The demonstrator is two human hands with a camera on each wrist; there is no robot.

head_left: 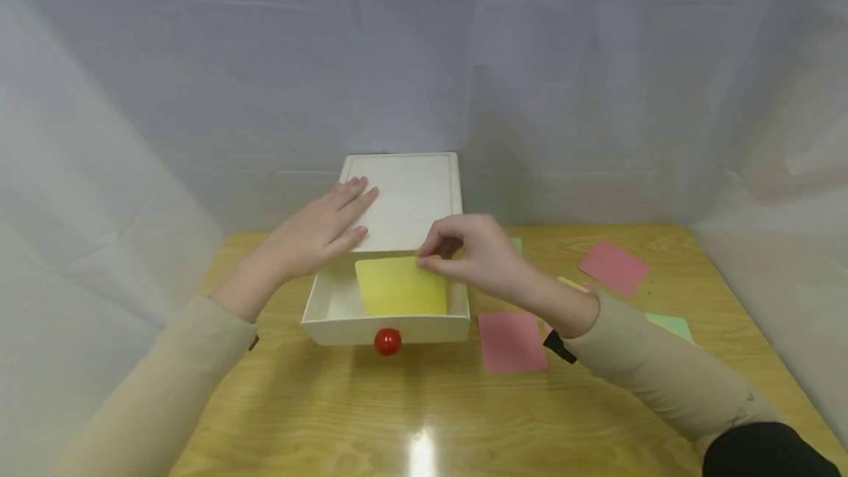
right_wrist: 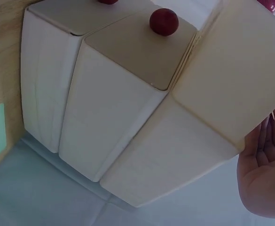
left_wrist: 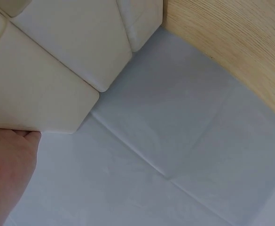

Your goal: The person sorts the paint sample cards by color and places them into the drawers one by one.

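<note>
Two pink cards lie on the wooden table, with a green card near the right edge.

Glossy, varnished light wooden table reflecting a lamp; a matt white-painted wooden drawer box with a shiny red round knob; matt yellow paper card; smooth, creased white cloth backdrop.
</note>
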